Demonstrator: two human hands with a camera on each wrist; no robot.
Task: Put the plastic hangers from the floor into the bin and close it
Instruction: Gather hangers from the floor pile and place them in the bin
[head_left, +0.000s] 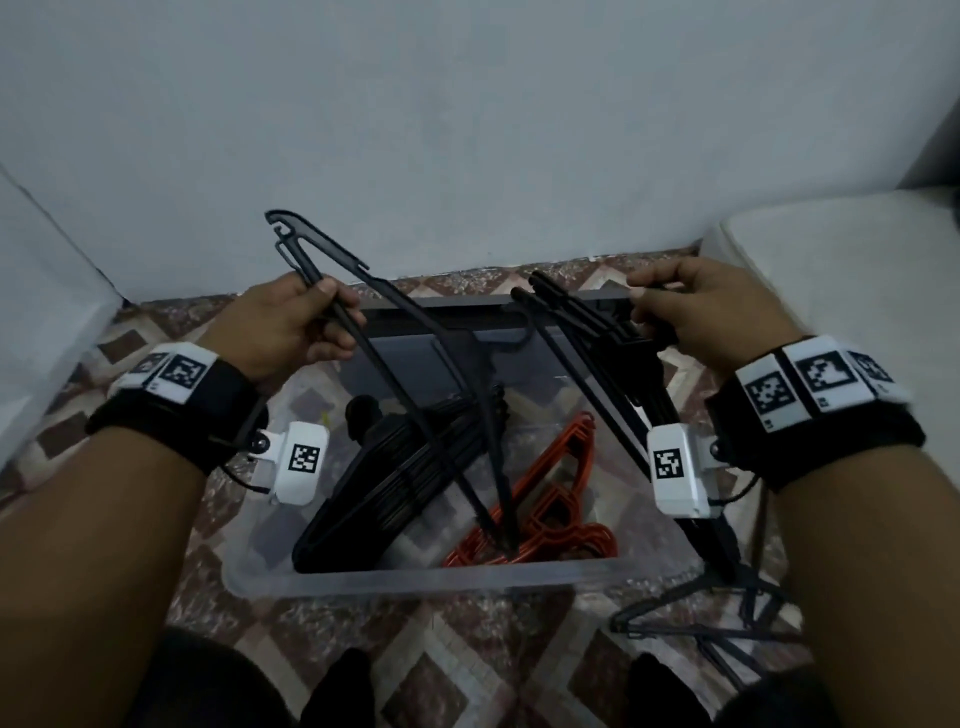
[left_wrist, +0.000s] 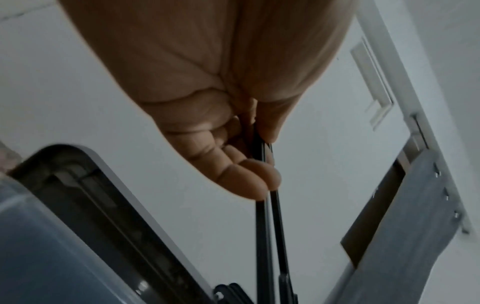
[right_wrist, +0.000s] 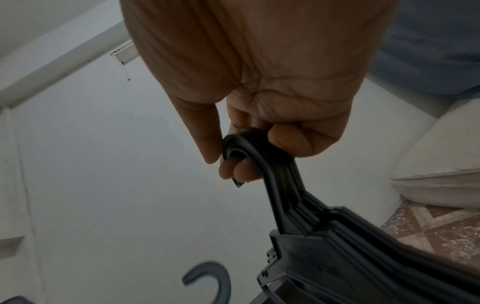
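Both fists are clamped, left hand on one black hanger, right hand hooking a bundle of hangers mid-frame; light, stiff, snaggy, so I'd grab hooks.

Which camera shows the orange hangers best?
The head view. It looks down into the clear bin, where the orange hangers lie at the right beside a stack of black ones. The left wrist view shows only the bin's edge, and the right wrist view shows only black hangers; no orange in either.
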